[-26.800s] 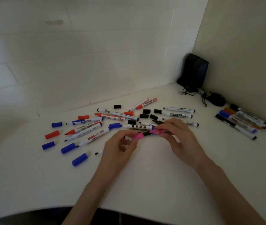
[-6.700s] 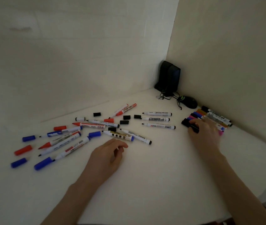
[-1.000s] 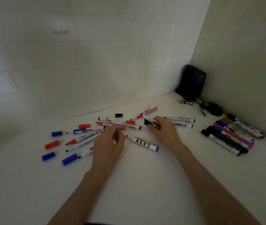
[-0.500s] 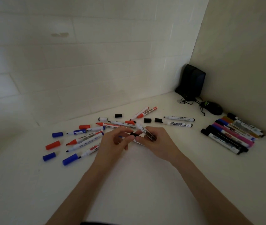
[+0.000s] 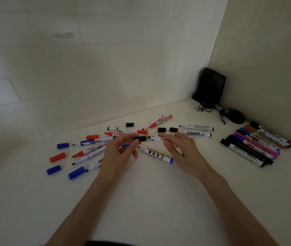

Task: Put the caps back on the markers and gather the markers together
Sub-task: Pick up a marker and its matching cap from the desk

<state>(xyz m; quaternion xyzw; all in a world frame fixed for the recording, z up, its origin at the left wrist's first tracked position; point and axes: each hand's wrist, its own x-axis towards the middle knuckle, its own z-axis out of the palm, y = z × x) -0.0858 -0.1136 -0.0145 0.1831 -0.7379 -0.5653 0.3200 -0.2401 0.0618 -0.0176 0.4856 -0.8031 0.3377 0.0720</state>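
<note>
My left hand [image 5: 121,153] pinches a black cap [image 5: 139,138] between thumb and fingertips above the table. My right hand [image 5: 182,148] grips an uncapped white marker [image 5: 157,138] whose black tip points left at the cap, a small gap apart. Under the hands lies a white marker with black squares and a blue end [image 5: 156,154]. Uncapped red, blue and black markers [image 5: 91,150] and loose caps [image 5: 57,157] are scattered to the left and behind. A row of capped markers [image 5: 253,148] lies together at the right by the wall.
A black speaker [image 5: 210,87] with a tangled cable and a black mouse [image 5: 233,117] sit in the back corner. Two black markers [image 5: 197,131] and two loose black caps [image 5: 167,129] lie behind my right hand. The tiled wall runs along the back.
Half a second ago cap and marker were together between my hands; now they are held slightly apart, the cap in my left hand and the marker tip exposed.
</note>
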